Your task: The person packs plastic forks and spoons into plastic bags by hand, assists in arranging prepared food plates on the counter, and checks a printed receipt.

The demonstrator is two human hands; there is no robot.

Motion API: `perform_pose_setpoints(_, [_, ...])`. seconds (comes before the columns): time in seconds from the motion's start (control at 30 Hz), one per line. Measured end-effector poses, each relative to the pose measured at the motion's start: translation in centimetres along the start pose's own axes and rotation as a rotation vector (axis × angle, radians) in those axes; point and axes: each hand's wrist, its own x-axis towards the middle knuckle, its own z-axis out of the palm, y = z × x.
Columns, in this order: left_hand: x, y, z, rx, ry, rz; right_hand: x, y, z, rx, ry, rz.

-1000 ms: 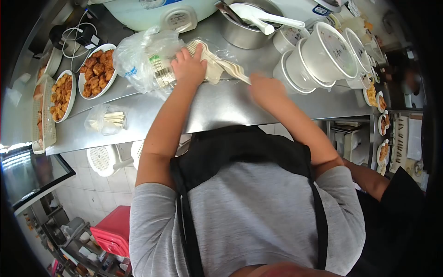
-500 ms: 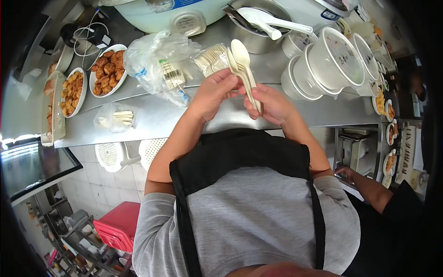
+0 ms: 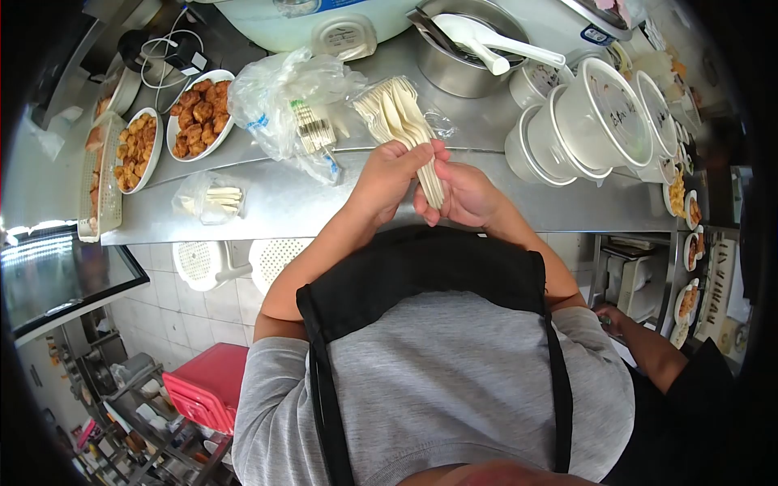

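A small bunch of cream disposable spoons (image 3: 409, 128) is held over the counter in front of me, bowls pointing up and away, handles slanting down to the right. My left hand (image 3: 387, 176) is closed on the bunch, its thumb across the necks. My right hand (image 3: 463, 194) is closed round the lower handles. Just behind the spoons lies a clear plastic pack of cream forks (image 3: 374, 107), partly covered by them. Left of it, a crumpled clear plastic bag (image 3: 275, 101) lies beside a banded bundle of pale cutlery (image 3: 312, 125).
A small bag of cutlery (image 3: 219, 198) lies on the steel counter (image 3: 284, 212). Bowls of fried food (image 3: 198, 120) stand at left. White lidded tubs (image 3: 604, 121) and a steel pot (image 3: 454, 77) stand at back right. A co-worker's arm (image 3: 648, 344) is at lower right.
More spoons now show in my hands, where only a few were visible before. My left hand has shifted right and down, and the view has moved slightly.
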Motion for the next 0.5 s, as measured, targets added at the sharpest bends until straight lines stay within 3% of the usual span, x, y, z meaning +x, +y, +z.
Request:
perform_pose_setpoints(0.17, [0.8,-0.6,-0.5,0.019,0.064,0.015,0.3,0.5,-0.2,-0.045,0.089,0.018])
perform_pose_setpoints(0.27, [1.5,-0.7,-1.1,-0.011,0.147,0.101,0.5,-1.0,0.2,-0.392,0.321,0.028])
perform_pose_setpoints(0.37, [3.6,-0.4,-3.8,-0.150,0.283,0.179,1.0,-2.6,-4.0,-1.183,0.760,-0.179])
perform_pose_setpoints(0.47, [5.8,-0.6,-6.4,-0.100,0.223,0.146,1.1,-2.7,-6.1,-1.756,0.657,-0.047])
perform_pose_setpoints(0.5, [6.5,-0.7,-6.8,-0.087,0.182,0.131,1.8,-2.4,-6.4,-1.819,0.691,0.012])
